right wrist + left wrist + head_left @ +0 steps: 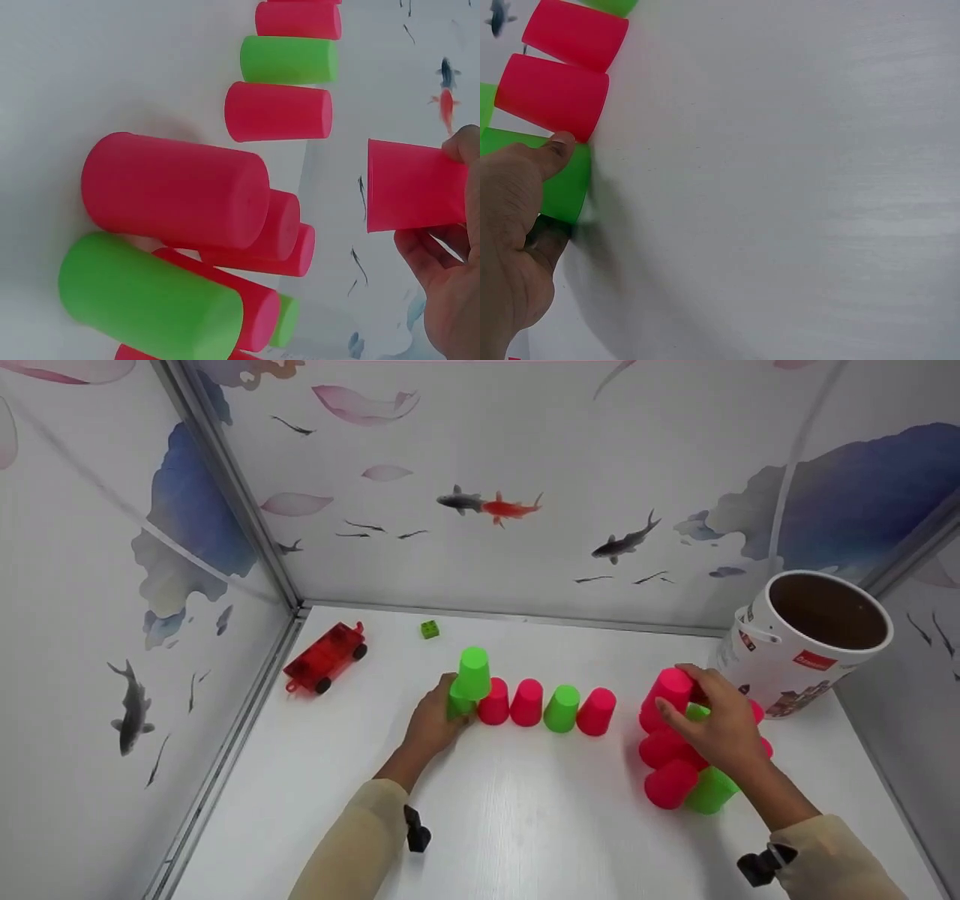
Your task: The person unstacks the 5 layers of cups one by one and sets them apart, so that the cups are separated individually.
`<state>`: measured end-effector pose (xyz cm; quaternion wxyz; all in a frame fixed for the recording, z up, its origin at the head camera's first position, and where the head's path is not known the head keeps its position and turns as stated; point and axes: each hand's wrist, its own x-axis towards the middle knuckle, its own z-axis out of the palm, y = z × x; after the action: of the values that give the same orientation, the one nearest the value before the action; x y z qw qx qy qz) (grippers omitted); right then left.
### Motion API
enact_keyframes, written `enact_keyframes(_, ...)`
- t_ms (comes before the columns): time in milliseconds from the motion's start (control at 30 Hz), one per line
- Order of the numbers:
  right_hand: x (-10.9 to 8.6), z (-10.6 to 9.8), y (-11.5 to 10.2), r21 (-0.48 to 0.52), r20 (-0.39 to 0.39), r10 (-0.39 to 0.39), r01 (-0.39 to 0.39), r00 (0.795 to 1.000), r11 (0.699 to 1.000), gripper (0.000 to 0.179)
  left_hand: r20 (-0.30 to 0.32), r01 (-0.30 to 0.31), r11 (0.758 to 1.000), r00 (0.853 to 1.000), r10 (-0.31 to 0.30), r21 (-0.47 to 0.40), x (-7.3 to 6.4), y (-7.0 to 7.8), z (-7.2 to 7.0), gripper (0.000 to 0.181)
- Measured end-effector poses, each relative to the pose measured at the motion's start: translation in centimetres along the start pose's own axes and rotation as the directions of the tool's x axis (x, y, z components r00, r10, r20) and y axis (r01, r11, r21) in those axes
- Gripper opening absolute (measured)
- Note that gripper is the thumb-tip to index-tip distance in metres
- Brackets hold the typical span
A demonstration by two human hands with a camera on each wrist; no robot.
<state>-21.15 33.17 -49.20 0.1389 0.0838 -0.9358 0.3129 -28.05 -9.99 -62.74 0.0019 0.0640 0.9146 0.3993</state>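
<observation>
Upside-down cups form a row on the white table, with a pink cup (526, 703), a green cup (562, 709) and a pink end cup (596, 712) among them. At the row's left end my left hand (433, 721) grips a green cup (566, 184) between thumb and fingers. Another green cup (473, 671) stands upside down on top, above the gripped cup and its pink neighbour (555, 94). My right hand (721, 727) holds a pink cup (412, 187) by its closed end, raised above a cluster of pink and green cups (172, 191) on the right.
A white bucket (802, 660) with a brown inside stands at the back right. A red toy wagon (327, 658) and a small green brick (429, 629) lie at the back left. Printed panels (480, 562) wall in the table.
</observation>
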Motion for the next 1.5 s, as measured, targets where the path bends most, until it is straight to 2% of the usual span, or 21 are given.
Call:
enact_keyframes(200,-1.2,-0.8,1.1,-0.009,-0.011,-0.003,0.003,1.0,1.0,0.077,-0.009,-0.012,1.0,1.0,0.012,0.006,0.0,-0.5,0.1,0.072)
enact_keyframes(500,-3.0,-2.2,3.0,-0.02,-0.081,-0.043,0.041,0.996,0.999,0.074,-0.009,-0.004,1.0,1.0,0.004,0.007,0.2,-0.3,0.1,0.071)
enact_keyframes(600,-3.6,-2.7,3.6,-0.027,-0.08,-0.034,0.032,0.996,0.999,0.074,-0.002,0.005,1.0,1.0,-0.005,0.003,0.1,-0.2,0.1,0.07)
enact_keyframes(833,-5.1,-4.0,5.2,-0.058,-0.052,0.02,-0.023,0.998,0.998,0.076,-0.005,-0.014,1.0,1.0,0.014,-0.004,0.0,-0.1,0.0,0.069)
enact_keyframes(1067,-6.4,-5.0,6.8,-0.085,-0.058,0.079,-0.084,0.995,0.993,0.076,-0.008,-0.027,1.0,1.0,0.027,-0.004,-0.1,-0.1,0.0,0.07)
enact_keyframes(1333,-8.3,-5.3,8.2,-0.117,-0.049,0.222,-0.226,0.974,0.967,0.077,-0.01,-0.021,1.0,1.0,0.021,0.006,-0.1,-0.1,0.0,0.07)
enact_keyframes(1500,-9.2,-5.4,8.9,-0.129,-0.061,0.269,-0.275,0.961,0.953,0.078,-0.017,-0.031,1.0,0.999,0.031,-0.002,-0.1,-0.1,0.0,0.069)
